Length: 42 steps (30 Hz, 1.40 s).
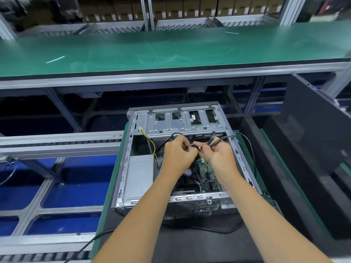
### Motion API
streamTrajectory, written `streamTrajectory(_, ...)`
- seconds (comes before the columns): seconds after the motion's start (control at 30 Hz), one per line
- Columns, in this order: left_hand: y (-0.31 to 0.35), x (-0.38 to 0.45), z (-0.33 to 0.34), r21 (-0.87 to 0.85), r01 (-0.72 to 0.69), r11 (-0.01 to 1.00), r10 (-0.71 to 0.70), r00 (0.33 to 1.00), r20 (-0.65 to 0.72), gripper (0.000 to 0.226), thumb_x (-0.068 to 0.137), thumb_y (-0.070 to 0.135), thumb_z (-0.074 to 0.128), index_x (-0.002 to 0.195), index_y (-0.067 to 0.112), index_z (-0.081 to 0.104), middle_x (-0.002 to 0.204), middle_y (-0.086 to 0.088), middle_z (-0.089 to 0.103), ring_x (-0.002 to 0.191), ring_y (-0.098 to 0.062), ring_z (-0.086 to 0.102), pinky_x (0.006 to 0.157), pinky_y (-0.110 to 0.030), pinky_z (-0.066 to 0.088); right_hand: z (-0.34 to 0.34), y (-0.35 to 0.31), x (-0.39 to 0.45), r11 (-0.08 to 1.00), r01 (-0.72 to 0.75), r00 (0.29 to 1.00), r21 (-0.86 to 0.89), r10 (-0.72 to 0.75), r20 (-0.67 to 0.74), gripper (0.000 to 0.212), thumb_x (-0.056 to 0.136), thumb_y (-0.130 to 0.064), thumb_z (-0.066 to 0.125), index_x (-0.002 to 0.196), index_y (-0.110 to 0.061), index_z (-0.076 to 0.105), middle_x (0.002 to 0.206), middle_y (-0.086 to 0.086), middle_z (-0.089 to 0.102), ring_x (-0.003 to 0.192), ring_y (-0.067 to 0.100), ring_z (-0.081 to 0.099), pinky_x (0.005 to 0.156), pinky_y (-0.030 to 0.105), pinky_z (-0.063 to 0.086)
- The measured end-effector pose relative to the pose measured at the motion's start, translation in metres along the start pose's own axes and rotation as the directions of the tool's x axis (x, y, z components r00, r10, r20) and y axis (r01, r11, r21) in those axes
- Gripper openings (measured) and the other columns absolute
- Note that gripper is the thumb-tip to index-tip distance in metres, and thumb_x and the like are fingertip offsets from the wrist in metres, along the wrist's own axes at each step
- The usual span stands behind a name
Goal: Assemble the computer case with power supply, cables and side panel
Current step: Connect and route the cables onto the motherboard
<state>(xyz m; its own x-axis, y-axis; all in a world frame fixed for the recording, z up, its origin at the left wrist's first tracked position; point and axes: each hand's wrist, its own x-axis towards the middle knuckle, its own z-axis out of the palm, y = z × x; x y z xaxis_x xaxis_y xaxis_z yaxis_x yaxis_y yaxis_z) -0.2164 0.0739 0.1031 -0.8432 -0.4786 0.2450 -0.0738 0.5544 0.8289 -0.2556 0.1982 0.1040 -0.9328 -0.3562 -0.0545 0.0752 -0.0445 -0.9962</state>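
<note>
1. The open grey metal computer case [178,162] lies on its side on a green mat, with its open side facing up.
2. The left hand [177,155] is above the middle of the case; its fingers are curled and pinch the bundle of thin black cables [214,140].
3. The right hand [218,155] is just beside the left hand, also above the case. Its fingers are closed around the same cables, and a small white piece shows between the two hands.
4. The grey box-shaped power supply [139,177] sits inside the case, in its left part.
5. The green circuit board [206,171] lies on the bottom of the case, under the right hand.
6. Yellow wires [150,144] run from the power supply toward the far side of the case.
7. A dark flat side panel [315,118] stands tilted, to the right of the case and apart from it.
</note>
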Motion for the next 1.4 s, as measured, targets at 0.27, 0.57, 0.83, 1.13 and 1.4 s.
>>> streamTrajectory(0.27,-0.001,-0.005,-0.002,-0.009,-0.068,0.998,0.069,0.996,0.053,0.011,0.083,0.011,0.057,0.084,0.020,0.051,0.058,0.006,0.052,0.051,-0.008,0.045,0.049,-0.024,0.037,0.001,-0.003,-0.002,0.998,0.001,0.999,0.063,-0.004,0.048,0.028,0.100,0.003,0.050,0.098,-0.015,0.072,0.100,-0.003,0.077,0.100,0.013,0.072,0.087,0.022,0.057)
streamTrajectory(0.57,-0.002,0.000,-0.009,0.241,-0.212,0.947,0.184,0.974,0.133,0.027,0.084,0.010,0.054,0.103,0.013,0.073,0.065,-0.005,0.067,0.053,-0.016,0.048,0.058,-0.028,0.043,0.000,0.005,0.001,0.985,-0.016,0.993,-0.173,-0.004,-0.115,0.016,0.093,-0.011,0.069,0.082,0.000,0.072,0.075,0.007,0.076,0.076,0.016,0.075,0.078,0.036,0.061)
streamTrajectory(0.83,-0.002,0.009,-0.011,0.253,-0.189,0.949,0.158,0.978,0.139,0.021,0.080,0.011,0.053,0.086,0.013,0.072,0.058,0.003,0.059,0.056,-0.018,0.050,0.059,-0.029,0.044,0.006,-0.001,-0.003,0.988,-0.029,0.978,-0.150,-0.003,-0.208,0.011,0.096,-0.007,0.063,0.094,0.004,0.068,0.084,0.006,0.075,0.077,0.006,0.074,0.085,0.024,0.058)
streamTrajectory(1.13,-0.001,0.013,-0.006,0.262,-0.276,0.925,0.235,0.956,0.177,0.039,0.078,0.021,0.041,0.102,0.016,0.072,0.066,-0.005,0.069,0.062,-0.027,0.059,0.061,-0.033,0.047,0.003,-0.006,-0.010,0.996,0.075,0.914,-0.044,-0.086,-0.397,0.012,0.094,-0.005,0.064,0.091,0.005,0.069,0.072,-0.003,0.075,0.074,0.007,0.074,0.066,0.014,0.054)
streamTrajectory(1.4,-0.003,0.013,-0.002,0.219,-0.253,0.942,0.189,0.943,0.275,0.030,0.087,0.021,0.041,0.107,0.017,0.063,0.064,-0.007,0.062,0.060,-0.026,0.051,0.061,-0.040,0.044,0.004,-0.010,-0.010,0.978,0.116,0.957,-0.176,-0.157,-0.245,0.012,0.098,-0.014,0.060,0.088,-0.015,0.066,0.075,-0.004,0.071,0.071,0.009,0.067,0.072,0.027,0.055)
